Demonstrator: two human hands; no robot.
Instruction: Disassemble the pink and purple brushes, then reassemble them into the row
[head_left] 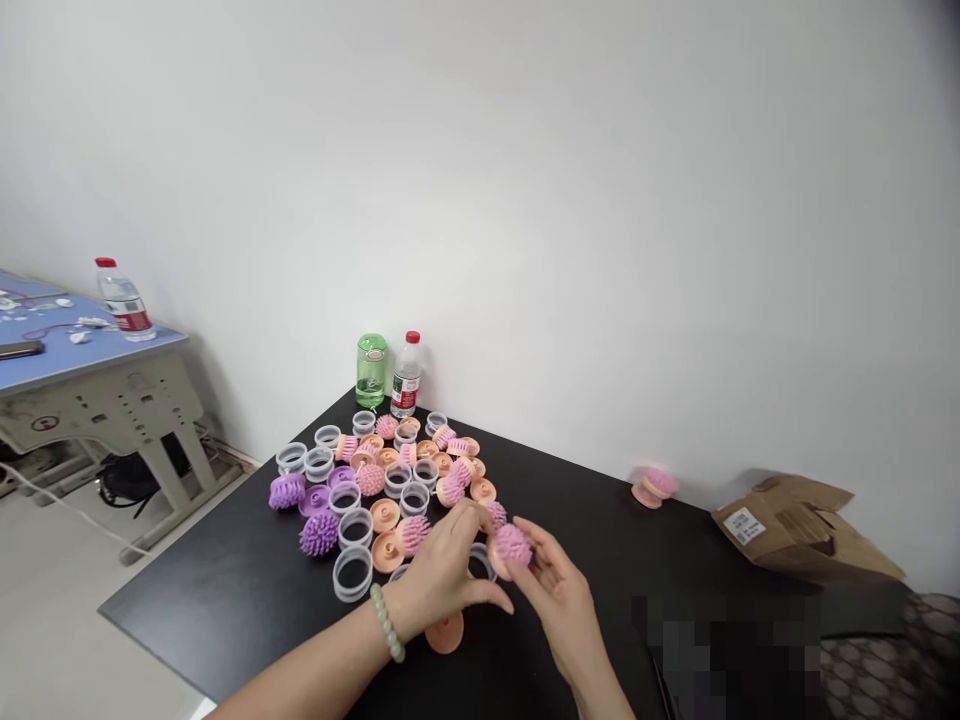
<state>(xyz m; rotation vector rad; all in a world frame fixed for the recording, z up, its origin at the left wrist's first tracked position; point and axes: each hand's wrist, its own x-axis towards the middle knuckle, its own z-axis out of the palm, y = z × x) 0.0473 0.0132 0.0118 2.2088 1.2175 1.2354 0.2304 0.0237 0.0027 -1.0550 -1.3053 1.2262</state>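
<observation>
Right hand (564, 600): grip is grasping a pink brush (513, 545) between thumb and fingers, over the black bench (225, 590). Left hand (442, 560): grip is hanging released just beside it, thumb spreading away from fingers. Clear rings (352, 550), orange discs (385, 515) and purple brushes (320, 534) are crowding the bench farther left. Carton (799, 525) is lying well off to the right.

The pink bristled head (514, 544), with a peach base (497, 556) on its left side, was held in the lower centre of the frame, bristles outward. A clear ring (490, 570) sat just left, partly hidden.
</observation>
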